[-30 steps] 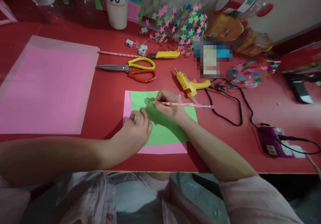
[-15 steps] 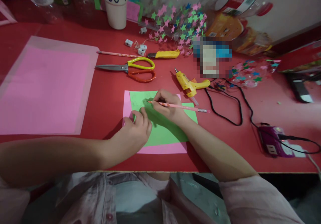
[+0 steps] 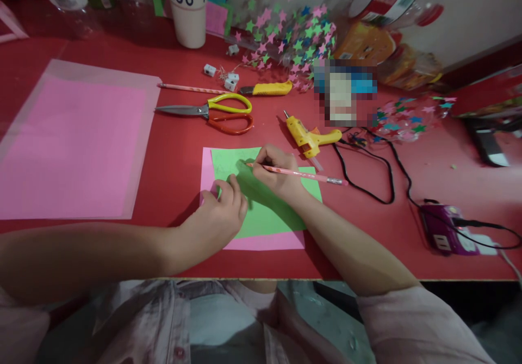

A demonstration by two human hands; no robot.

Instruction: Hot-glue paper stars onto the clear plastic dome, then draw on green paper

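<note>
A green paper sheet (image 3: 269, 211) lies on a slightly larger pink sheet (image 3: 265, 241) near the table's front edge. My right hand (image 3: 277, 171) is closed on a pink pencil (image 3: 302, 175), its tip touching the green sheet's upper left part, where faint pencil marks show. My left hand (image 3: 218, 214) rests with curled fingers on the lower left of the two sheets, pressing them down.
Scissors (image 3: 216, 111), a yellow utility knife (image 3: 269, 88), a second pencil (image 3: 191, 87) and a yellow glue gun (image 3: 305, 135) with black cord lie behind the sheets. A big pink sheet (image 3: 73, 141) lies left. A power strip (image 3: 442, 230) sits right. Star-covered bottles and a cup (image 3: 190, 10) stand at the back.
The pencil tip has shifted slightly back and forth over the green sheet's upper left; my right hand moved a little with it. My left hand has stayed put.
</note>
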